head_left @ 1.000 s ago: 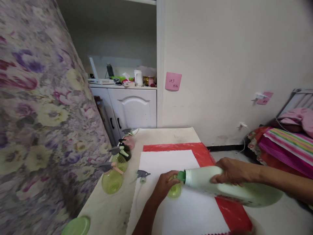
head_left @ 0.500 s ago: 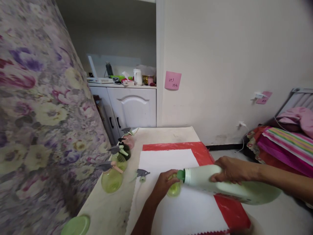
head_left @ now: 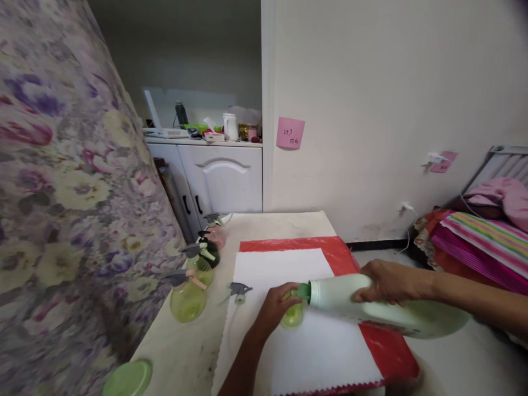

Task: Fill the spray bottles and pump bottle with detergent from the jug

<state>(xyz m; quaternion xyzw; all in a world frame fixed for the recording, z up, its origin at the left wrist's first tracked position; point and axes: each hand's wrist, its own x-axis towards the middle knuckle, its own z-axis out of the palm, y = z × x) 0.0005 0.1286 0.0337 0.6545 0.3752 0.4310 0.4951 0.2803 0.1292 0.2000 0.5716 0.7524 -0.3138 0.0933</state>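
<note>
My right hand (head_left: 383, 283) grips the handle of a large pale green jug (head_left: 342, 294), tilted nearly flat. Its darker green spout (head_left: 304, 291) meets the mouth of a small yellow-green spray bottle (head_left: 292, 316). Around that bottle's neck my left hand (head_left: 278, 302) is closed, steadying it upright on the white sheet (head_left: 317, 352). Liquid shows in the bottle's lower part. To the left lies a detached grey spray head (head_left: 240, 291) with its tube. A round green lid (head_left: 127, 378) rests at the table's near left.
Along the table's left edge stand a yellow-green spray bottle (head_left: 188, 302), another behind it (head_left: 200, 269), a dark one (head_left: 211, 250) and a pink one (head_left: 216, 234). Red plastic (head_left: 391, 355) lies under the sheet. A floral curtain (head_left: 82, 220) hangs at left; a bed (head_left: 478, 247) stands at right.
The jug's rear end has risen slightly, and the view has shifted a little. Both hands keep their holds, with the spout still at the bottle's mouth.
</note>
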